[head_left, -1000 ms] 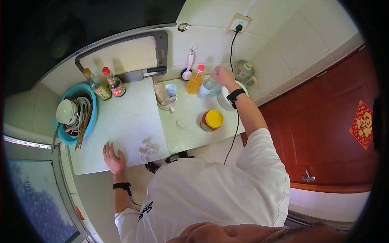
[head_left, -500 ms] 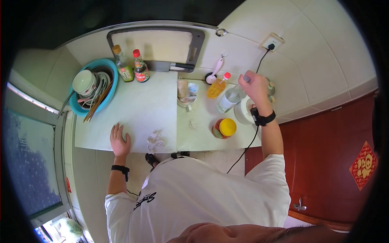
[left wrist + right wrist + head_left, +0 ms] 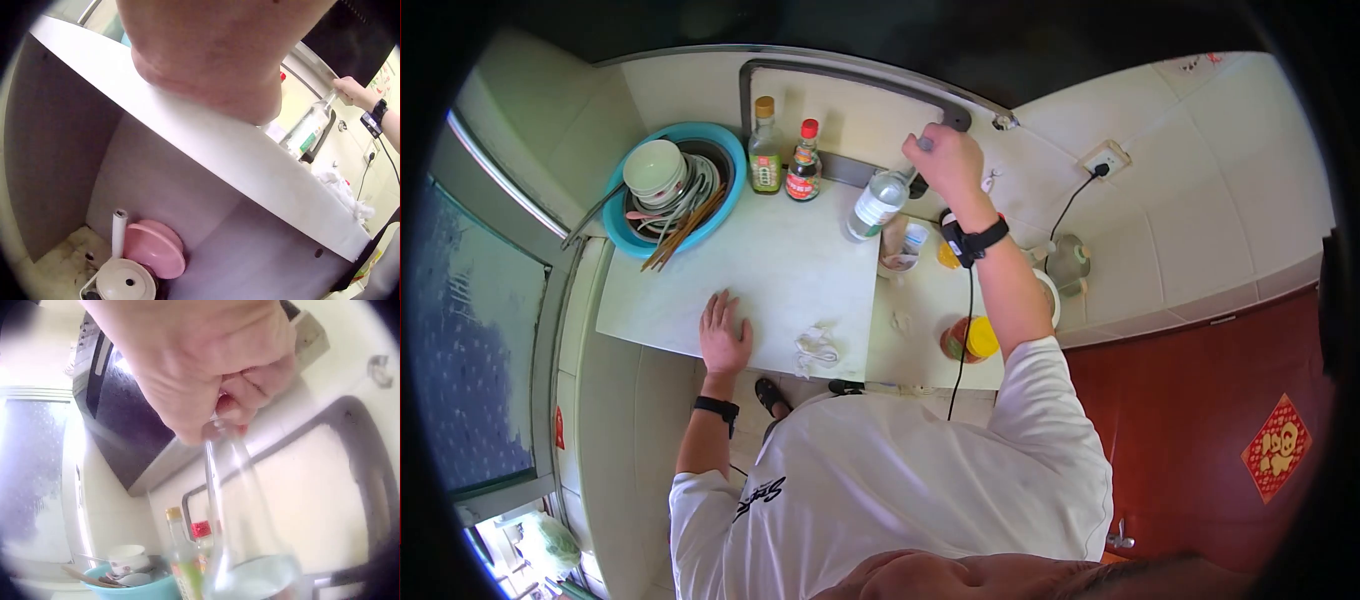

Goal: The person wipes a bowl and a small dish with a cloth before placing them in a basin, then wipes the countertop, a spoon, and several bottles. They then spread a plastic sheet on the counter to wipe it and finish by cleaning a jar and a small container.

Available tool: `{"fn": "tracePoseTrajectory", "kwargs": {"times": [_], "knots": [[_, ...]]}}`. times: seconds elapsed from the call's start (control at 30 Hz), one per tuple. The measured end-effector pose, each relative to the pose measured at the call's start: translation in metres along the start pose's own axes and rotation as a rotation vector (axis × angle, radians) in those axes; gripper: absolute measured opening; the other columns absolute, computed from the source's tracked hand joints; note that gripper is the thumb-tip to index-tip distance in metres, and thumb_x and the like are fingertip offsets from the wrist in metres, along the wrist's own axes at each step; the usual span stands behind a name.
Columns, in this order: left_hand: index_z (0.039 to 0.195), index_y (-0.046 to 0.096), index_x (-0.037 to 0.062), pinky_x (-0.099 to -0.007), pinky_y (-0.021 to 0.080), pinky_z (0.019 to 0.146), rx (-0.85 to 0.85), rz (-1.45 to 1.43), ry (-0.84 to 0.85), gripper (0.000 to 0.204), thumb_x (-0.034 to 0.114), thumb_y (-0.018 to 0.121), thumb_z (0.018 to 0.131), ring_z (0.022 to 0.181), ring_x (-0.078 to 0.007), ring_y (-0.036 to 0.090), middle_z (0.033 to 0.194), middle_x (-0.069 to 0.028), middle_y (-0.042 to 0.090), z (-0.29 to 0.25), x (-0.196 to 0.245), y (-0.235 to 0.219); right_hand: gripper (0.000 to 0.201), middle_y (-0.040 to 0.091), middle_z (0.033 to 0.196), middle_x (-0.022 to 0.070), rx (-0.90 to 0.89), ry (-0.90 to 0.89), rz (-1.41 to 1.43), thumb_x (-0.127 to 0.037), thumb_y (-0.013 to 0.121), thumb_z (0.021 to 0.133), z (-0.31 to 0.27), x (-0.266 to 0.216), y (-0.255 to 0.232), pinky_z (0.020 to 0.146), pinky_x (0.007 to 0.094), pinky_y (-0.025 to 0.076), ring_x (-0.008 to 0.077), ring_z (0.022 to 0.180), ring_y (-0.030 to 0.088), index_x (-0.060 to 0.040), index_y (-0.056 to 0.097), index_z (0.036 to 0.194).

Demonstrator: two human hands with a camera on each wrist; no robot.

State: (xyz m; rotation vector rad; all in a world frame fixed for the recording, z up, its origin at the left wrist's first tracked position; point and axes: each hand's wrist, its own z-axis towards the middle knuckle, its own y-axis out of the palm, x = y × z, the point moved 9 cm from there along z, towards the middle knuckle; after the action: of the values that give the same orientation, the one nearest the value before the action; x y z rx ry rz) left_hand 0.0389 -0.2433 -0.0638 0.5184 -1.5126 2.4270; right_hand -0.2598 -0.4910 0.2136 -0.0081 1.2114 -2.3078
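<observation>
My right hand [image 3: 950,165] grips the neck of a clear glass bottle [image 3: 876,208] with a pale label. The right wrist view shows the fingers curled round the neck [image 3: 224,450] and clear liquid low in the bottle. It hangs tilted near the back of the white counter, right of a red-capped sauce bottle [image 3: 804,170] and a brown-capped bottle with a green label [image 3: 765,160]. My left hand [image 3: 724,336] rests with fingers extended on the counter's front part. A crumpled white cloth [image 3: 817,345] lies to its right.
A blue basin [image 3: 617,222] of bowls and chopsticks stands at the left. On the right are a cup [image 3: 894,268] with packets and a yellow-lidded jar [image 3: 970,340]. A cutting board [image 3: 840,110] leans on the wall; a black cord [image 3: 967,345] hangs past the counter.
My right hand has carried the clear bottle left from beside the orange-yellow bottle to over the left counter section. The left hand stays on the counter. The head view has shifted.
</observation>
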Motion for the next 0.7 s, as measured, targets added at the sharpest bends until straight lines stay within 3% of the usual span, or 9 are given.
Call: {"fn": "tracePoseTrajectory", "kwargs": {"times": [0.3,0.4,0.5,0.6,0.7], "knots": [[0.121,0.060,0.0058,-0.0488,0.037,0.108,-0.008,-0.032,-0.020,0.041,0.015,0.065,0.082,0.133,-0.0369,0.043,0.139,-0.0142,0.052,0.003,0.004,-0.007,0.033,0.066,0.065,0.0187,0.076,0.083,-0.042,-0.038,0.068,0.078,0.036,-0.024,0.067,0.060,0.0468,0.054,0.0383,0.063,0.066,-0.0063,0.068,0.070],[0.118,0.062,0.0034,-0.0490,0.036,0.108,0.004,-0.026,-0.016,0.039,0.015,0.064,0.081,0.131,-0.0374,0.045,0.137,-0.0156,0.053,0.005,0.007,-0.011,0.043,0.064,0.065,0.0170,0.111,0.113,-0.018,-0.047,0.072,0.077,0.041,-0.025,0.074,0.058,0.0456,0.051,0.0374,0.064,0.065,-0.0062,0.062,0.065],[0.118,0.062,0.0030,-0.0487,0.036,0.108,0.005,-0.031,-0.009,0.039,0.015,0.064,0.081,0.131,-0.0374,0.045,0.136,-0.0161,0.053,0.007,0.008,-0.011,0.050,0.066,0.066,0.0175,0.045,0.163,0.048,-0.055,0.073,0.075,0.042,-0.022,0.078,0.060,0.0455,0.052,0.0379,0.067,0.066,-0.0060,0.065,0.071],[0.119,0.062,0.0028,-0.0485,0.036,0.108,-0.005,-0.041,-0.011,0.039,0.015,0.064,0.081,0.130,-0.0376,0.045,0.136,-0.0163,0.054,0.007,0.010,-0.013,0.059,0.066,0.069,0.0142,-0.097,0.230,0.093,-0.062,0.074,0.071,0.025,-0.012,0.090,0.062,0.0437,0.052,0.0335,0.068,0.067,-0.0047,0.065,0.083],[0.119,0.062,0.0026,-0.0487,0.037,0.108,0.009,-0.035,-0.001,0.039,0.014,0.064,0.081,0.130,-0.0378,0.046,0.136,-0.0165,0.053,0.007,0.011,-0.012,0.068,0.067,0.093,0.0145,-0.122,0.415,0.387,-0.055,0.079,0.071,-0.034,0.015,0.126,0.068,0.0404,0.052,0.0278,0.084,0.067,-0.0028,0.060,0.110]]}}
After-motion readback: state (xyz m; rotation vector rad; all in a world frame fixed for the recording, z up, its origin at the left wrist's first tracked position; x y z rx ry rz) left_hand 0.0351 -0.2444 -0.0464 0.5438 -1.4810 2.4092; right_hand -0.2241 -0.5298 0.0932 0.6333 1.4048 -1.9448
